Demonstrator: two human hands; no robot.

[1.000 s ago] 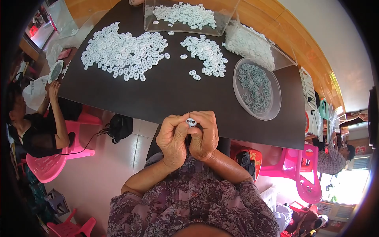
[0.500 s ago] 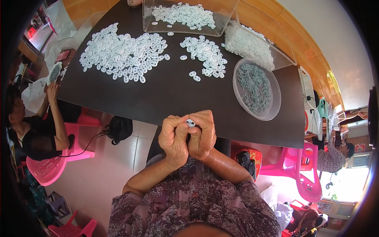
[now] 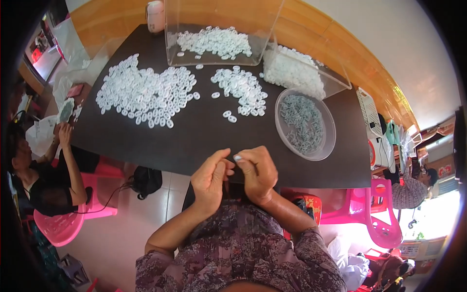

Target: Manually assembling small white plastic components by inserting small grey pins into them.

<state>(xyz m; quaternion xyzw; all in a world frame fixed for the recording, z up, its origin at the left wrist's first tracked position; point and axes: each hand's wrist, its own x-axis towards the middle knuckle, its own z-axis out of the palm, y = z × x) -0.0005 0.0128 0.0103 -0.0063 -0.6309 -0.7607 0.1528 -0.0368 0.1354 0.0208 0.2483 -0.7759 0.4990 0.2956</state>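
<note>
White plastic ring (image 3: 237, 158), small, light, stiff and likely slippery, sits pinched at its rim between the fingertips of left hand (image 3: 210, 181) and right hand (image 3: 258, 174), above the tabletop (image 3: 194, 141) edge.

white rings (image 3: 146, 95), blk table (image 3: 194, 141), pink chair (image 3: 63, 224)

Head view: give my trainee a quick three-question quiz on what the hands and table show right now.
1. True or false: the left hand and right hand meet at the near edge of the dark table.
2. What fills the round clear dish? A) grey rings B) red caps C) screws
3. Where does the small white ring sit?

Key: 1 true. 2 A. 3 In the right hand's fingertip grip, against the left hand's fingers.
</note>
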